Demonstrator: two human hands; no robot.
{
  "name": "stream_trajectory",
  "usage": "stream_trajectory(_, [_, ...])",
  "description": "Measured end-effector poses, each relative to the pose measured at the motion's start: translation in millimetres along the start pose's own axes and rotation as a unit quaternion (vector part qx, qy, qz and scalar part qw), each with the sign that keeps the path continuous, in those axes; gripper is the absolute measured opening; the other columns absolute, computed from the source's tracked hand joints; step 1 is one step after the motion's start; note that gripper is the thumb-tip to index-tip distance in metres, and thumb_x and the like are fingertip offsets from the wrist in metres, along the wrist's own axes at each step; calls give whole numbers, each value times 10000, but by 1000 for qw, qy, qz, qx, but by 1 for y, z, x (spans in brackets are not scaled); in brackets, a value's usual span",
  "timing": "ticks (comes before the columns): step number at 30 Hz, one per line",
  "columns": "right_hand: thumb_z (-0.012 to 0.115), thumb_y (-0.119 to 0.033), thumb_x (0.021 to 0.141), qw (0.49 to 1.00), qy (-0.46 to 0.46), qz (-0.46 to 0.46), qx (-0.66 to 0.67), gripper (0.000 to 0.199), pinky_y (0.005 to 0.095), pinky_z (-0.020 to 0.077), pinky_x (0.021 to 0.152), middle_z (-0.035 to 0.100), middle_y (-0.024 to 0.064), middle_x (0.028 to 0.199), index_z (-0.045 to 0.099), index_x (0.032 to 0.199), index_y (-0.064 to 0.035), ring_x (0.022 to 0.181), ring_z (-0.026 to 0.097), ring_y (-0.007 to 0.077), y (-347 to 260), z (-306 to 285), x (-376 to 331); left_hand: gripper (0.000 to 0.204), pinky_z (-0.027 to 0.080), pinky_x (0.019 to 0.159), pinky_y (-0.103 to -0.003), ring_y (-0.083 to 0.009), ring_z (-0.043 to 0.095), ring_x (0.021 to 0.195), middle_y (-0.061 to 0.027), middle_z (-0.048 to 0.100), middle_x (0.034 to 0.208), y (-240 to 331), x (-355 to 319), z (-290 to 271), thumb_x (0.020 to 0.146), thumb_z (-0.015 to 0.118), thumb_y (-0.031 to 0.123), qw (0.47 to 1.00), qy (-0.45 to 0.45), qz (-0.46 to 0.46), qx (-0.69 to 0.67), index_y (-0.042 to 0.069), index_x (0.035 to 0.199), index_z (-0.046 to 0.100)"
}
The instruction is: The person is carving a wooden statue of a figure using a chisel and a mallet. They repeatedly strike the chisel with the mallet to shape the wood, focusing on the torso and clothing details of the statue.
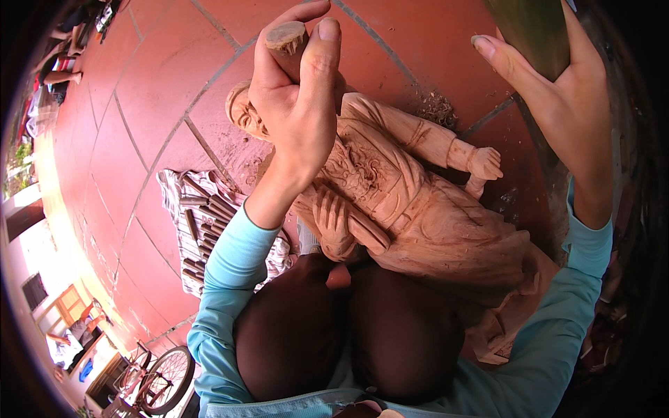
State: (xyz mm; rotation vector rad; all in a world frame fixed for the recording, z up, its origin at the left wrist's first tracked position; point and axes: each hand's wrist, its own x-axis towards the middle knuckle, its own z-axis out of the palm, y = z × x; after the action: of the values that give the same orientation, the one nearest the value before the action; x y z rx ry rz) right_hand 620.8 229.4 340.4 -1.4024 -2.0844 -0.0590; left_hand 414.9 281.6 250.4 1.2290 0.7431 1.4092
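At the upper middle, my left hand is closed around a round wooden piece with a flat, worn end; the rest of it is hidden in my fist. My right hand, at the upper right, grips a smooth dark green thing; the frame edge cuts it off, so its kind is unclear. Below both hands a carved wooden statue of a bearded, robed figure lies on its back, close against my knees. My left hand and wrist cover part of its head and shoulder.
Left of my knees, several carving chisels lie on a striped cloth. Wood shavings are heaped beyond the statue on the red tiled floor. A bicycle stands at the lower left. Other people sit at the far left.
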Motion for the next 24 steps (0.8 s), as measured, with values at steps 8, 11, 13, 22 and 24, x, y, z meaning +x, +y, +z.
stream_trajectory(8, [668, -15, 829, 981, -173, 25, -81, 570, 346, 523, 840, 571, 182, 1201, 431, 1346, -28, 1038, 619, 288, -14, -18, 16, 244, 280, 398, -198, -24, 366, 454, 20, 474, 622, -2, -7, 7, 954, 573, 165, 993, -21, 49, 104, 12, 1141, 539])
stream_trajectory(11, [681, 5, 792, 985, 75, -17, -151, 544, 317, 539, 742, 637, 173, 1063, 499, 1299, -66, 905, 669, 285, -4, 21, 2, 205, 299, 402, -201, -37, 383, 457, 12, 488, 627, 1, -5, 11, 948, 584, 165, 993, -30, 38, 105, 19, 1083, 533])
stream_trajectory(13, [683, 16, 791, 995, -20, 17, -100, 536, 320, 542, 755, 632, 179, 1087, 497, 1291, -40, 909, 671, 279, -12, 1, 3, 197, 303, 399, -204, -47, 386, 450, 5, 487, 621, 0, -4, 10, 948, 582, 164, 997, -28, 36, 70, 21, 1073, 531])
stream_trajectory(22, [701, 37, 785, 999, 2, -10, 49, 561, 317, 533, 818, 602, 180, 1193, 473, 1297, 8, 1013, 651, 242, -2, 8, -6, 210, 309, 440, -171, -16, 396, 493, 28, 504, 674, 11, -8, 6, 947, 566, 93, 999, -29, 24, -29, 20, 1141, 533])
stream_trajectory(24, [704, 33, 789, 999, 12, 5, 51, 566, 313, 530, 820, 598, 175, 1204, 468, 1303, 11, 1016, 648, 229, -9, 10, -6, 211, 310, 455, -167, -7, 411, 519, 39, 517, 688, 11, -9, 7, 942, 579, 95, 999, -31, 7, -26, 17, 1133, 541])
